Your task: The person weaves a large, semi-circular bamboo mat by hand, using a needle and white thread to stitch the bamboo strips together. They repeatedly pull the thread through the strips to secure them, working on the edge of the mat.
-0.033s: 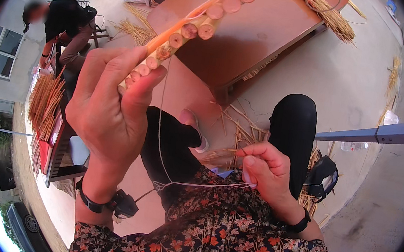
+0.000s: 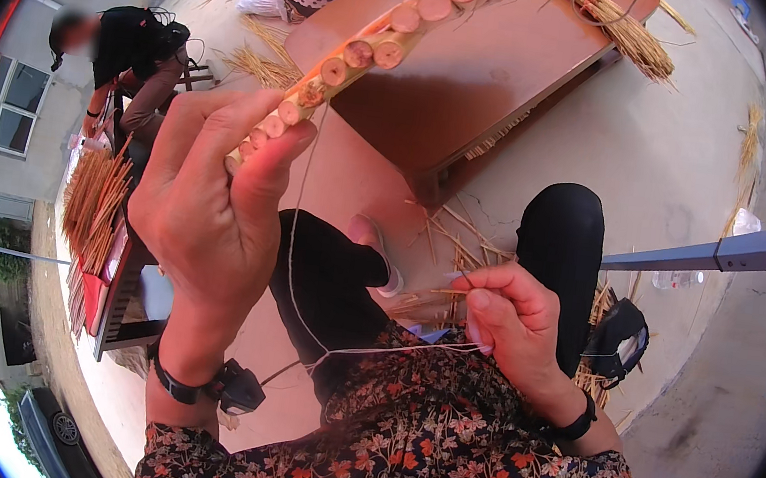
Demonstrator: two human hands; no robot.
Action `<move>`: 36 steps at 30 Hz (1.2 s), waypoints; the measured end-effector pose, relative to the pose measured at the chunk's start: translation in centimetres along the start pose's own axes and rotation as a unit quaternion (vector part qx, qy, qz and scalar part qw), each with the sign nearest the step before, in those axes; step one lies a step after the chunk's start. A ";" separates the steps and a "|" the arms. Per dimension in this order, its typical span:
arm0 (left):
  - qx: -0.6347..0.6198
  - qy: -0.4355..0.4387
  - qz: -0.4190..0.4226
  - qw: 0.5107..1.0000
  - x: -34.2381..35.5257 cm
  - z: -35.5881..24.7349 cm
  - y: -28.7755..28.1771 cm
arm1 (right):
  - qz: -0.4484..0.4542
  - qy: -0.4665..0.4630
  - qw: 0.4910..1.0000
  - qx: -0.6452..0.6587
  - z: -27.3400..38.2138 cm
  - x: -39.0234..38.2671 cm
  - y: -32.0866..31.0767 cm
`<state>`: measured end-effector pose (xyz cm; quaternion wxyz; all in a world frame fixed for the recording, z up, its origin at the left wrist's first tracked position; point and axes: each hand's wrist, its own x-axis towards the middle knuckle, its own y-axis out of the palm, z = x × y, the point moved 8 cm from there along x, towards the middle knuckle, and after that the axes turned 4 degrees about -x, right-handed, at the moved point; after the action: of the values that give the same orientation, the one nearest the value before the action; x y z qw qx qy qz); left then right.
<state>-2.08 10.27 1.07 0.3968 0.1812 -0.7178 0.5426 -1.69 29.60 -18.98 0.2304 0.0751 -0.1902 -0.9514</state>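
Raised at the upper left, my left hand (image 2: pixel 217 163) is closed on one end of a row of stalks (image 2: pixel 357 54), pinched between thumb and fingers. The round cut ends of the stalks face me, joined side by side in a strip running to the upper right. From this strip a thin white thread (image 2: pixel 295 229) hangs down to a loose tangle above my lap, then stretches across to my right hand (image 2: pixel 515 325). My right hand is closed, with thumb and forefinger together on the thread. A thin dark sliver shows at its fingertips, too small to name.
A brown table (image 2: pixel 368 124) stands ahead, with a bundle of straw (image 2: pixel 619 30) on its far right. Loose stalks (image 2: pixel 454 233) lie on the floor. Another person (image 2: pixel 135 50) bends over a bench with stacked stalks (image 2: pixel 96 206) at left. A metal bar (image 2: pixel 702 256) crosses at right.
The hanging thread has swung slightly left, and its tangle has shifted a little. My right fingertips have moved slightly, showing the thin dark sliver. My left hand still grips the stalks.
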 end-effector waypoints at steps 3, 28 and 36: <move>-0.023 0.037 0.003 0.999 2.1 -0.8 -0.6 | -0.007 -0.129 0.991 -0.032 5.8 2.7 1.9; -0.022 -0.042 0.063 0.997 6.0 -0.5 -0.3 | 0.032 -0.249 0.967 0.049 11.0 10.2 7.2; -0.058 -0.035 0.065 0.996 5.8 -0.9 0.0 | 0.039 -0.210 0.972 0.098 10.4 10.1 7.4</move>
<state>-5.33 12.05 5.60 0.3455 0.1297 -0.7717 0.5180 -9.96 22.26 -7.06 0.2143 -0.1112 -0.3296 -0.9127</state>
